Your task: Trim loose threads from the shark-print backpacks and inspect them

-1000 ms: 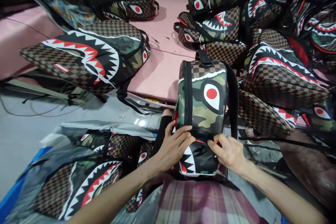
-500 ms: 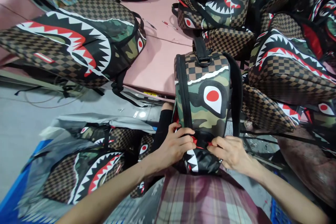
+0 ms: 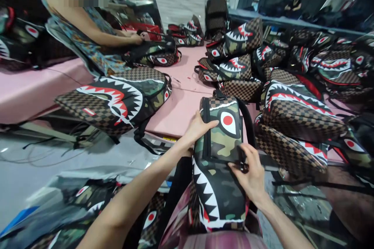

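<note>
Across the near edge of the pink tabletop (image 3: 182,105), one stretch lies bare, with backpacks to either side. At its left edge sits a co-worker (image 3: 87,41), a hand (image 3: 136,39) at another dark bag. Toward the right edge lie piled backpacks (image 3: 304,118), some resting on others, and near the left part of the near edge a checkered backpack (image 3: 117,93) lies on its side, nobody's hand on it.

The held backpack (image 3: 217,177) leans at the near edge, its top over the tabletop and its lower end down at the person's plaid clothing. It looks whole and filled out to its shape, the front panel smooth, so most of its making seems done. What is left is harder to judge; both hands are on it, so the handling seems unfinished. Whether the other bags have had the same attention cannot be told.

The left hand (image 3: 202,128) grips the bag's upper left side, thumb laid over the front. The right hand (image 3: 248,173) is at the right side, thumb and fingers slightly parted; I cannot tell whether that grip is firm. Beside it a black strap (image 3: 248,118) curves down. The zip strip (image 3: 207,130) appears closed. Smallest is a dark piece (image 3: 243,161) at the right fingers, too unclear to name.
</note>
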The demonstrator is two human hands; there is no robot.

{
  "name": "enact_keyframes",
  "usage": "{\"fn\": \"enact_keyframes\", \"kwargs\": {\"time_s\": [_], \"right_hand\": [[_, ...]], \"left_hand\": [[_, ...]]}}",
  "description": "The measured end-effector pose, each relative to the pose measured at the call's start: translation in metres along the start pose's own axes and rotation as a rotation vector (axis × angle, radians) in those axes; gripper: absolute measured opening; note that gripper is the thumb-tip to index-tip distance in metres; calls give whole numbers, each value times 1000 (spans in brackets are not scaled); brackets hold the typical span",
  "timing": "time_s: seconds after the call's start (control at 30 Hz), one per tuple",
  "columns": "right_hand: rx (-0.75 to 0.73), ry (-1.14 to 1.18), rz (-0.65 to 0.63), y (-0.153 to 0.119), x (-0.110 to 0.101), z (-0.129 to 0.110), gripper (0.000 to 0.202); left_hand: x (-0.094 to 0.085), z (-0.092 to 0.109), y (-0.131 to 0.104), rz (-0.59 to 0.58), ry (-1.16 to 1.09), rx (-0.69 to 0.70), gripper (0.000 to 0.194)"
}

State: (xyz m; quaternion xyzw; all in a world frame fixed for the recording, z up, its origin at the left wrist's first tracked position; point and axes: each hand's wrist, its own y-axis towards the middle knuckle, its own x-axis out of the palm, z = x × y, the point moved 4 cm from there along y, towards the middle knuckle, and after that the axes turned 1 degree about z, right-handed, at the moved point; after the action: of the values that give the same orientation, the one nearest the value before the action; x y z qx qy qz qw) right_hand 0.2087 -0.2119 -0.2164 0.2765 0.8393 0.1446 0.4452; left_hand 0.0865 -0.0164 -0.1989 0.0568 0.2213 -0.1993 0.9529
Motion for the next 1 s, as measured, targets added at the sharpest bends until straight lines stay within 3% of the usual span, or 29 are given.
{"fn": "enact_keyframes", "kwargs": {"time_s": [0.1, 0.2, 0.3, 0.37, 0.43, 0.53, 0.63, 0.7, 0.8, 0.9, 1.0], "right_hand": [[184, 100, 22, 0, 0, 7, 59], [215, 189, 48, -9, -8, -5, 49], [148, 199, 149, -22, -31, -27, 46], [31, 201, 245, -26, -47, -40, 46], [-72, 238, 330, -24, -55, -43, 45], [-89, 315, 350, -6, -54, -30, 32], [-90, 290, 422, 20, -65, -20, 22], [-210, 204, 441, 39, -81, -28, 27], [-451, 15, 329, 71, -97, -56, 38], [-629, -87, 205, 97, -100, -78, 33], [-581, 58, 187, 117, -108, -81, 22]], "left_hand": [[6, 4, -4, -53, -64, -22, 43], [-1, 24, -37, -21, -99, -1, 29], [-24, 66, -79, 44, -131, 80, 30], [-43, 95, -101, 157, -126, 194, 29], [-56, 110, -114, 292, -80, 308, 28], [-45, 93, -108, 384, -12, 370, 31], [-13, 55, -85, 380, 75, 397, 34], [5, 39, -73, 420, 166, 435, 38], [16, 40, -68, 497, 254, 568, 43], [15, 50, -72, 585, 329, 731, 47], [13, 48, -74, 644, 418, 779, 48]]}}
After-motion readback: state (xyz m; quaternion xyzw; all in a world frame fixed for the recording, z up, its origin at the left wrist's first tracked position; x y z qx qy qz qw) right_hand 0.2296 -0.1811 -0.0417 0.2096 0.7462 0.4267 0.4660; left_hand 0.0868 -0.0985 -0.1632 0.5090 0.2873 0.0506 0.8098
